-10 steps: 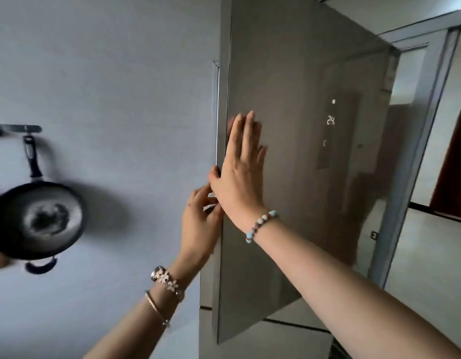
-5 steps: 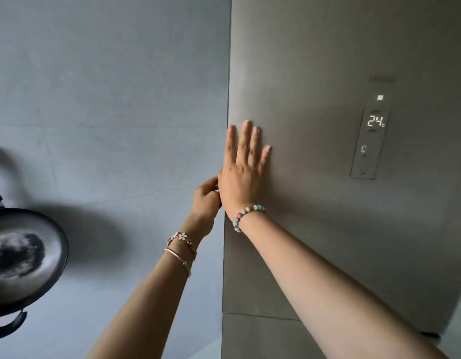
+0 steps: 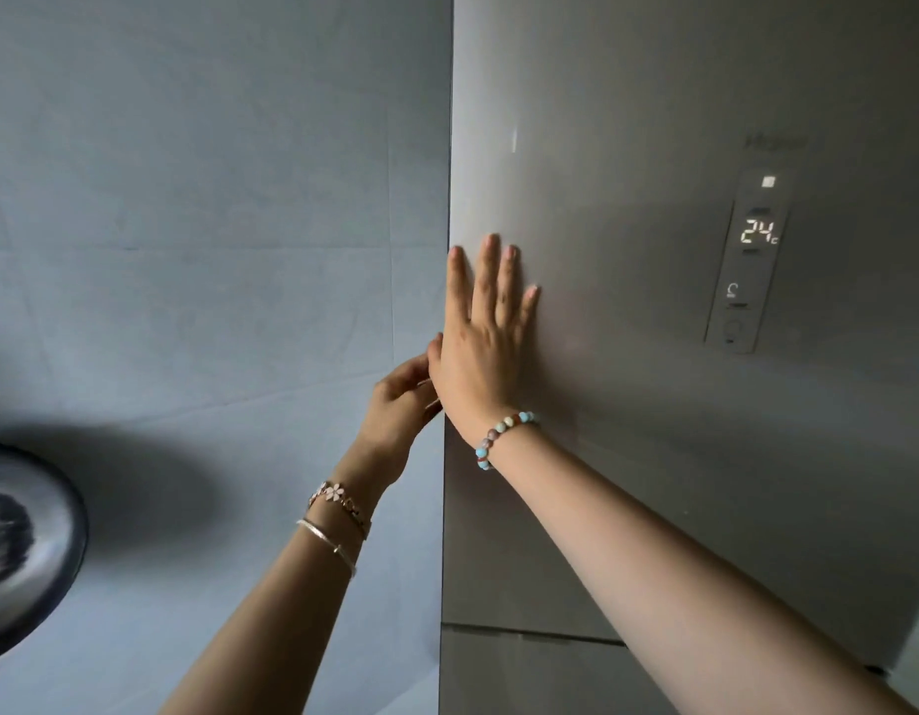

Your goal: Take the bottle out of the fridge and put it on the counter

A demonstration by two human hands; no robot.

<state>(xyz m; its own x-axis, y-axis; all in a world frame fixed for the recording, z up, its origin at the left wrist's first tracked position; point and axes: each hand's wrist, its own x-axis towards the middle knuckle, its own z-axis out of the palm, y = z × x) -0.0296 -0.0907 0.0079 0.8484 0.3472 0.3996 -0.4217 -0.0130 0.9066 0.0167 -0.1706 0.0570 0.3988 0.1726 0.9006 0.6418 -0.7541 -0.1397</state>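
Fridge door [image 3: 628, 405] looks shut; no bottle seen. My right hand [image 3: 486, 353] lies flat on it, fingers spread; left hand [image 3: 400, 405] curled at its edge. I can't judge progress.

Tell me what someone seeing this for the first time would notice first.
Most striking is the right hand, spread flat against the grey fridge door near its left edge, with a beaded bracelet on the wrist. Just left of it, the left hand curls at the door's edge. A lit display reading 24 glows at upper right on the door, and a dark pan sits at the lower left edge.
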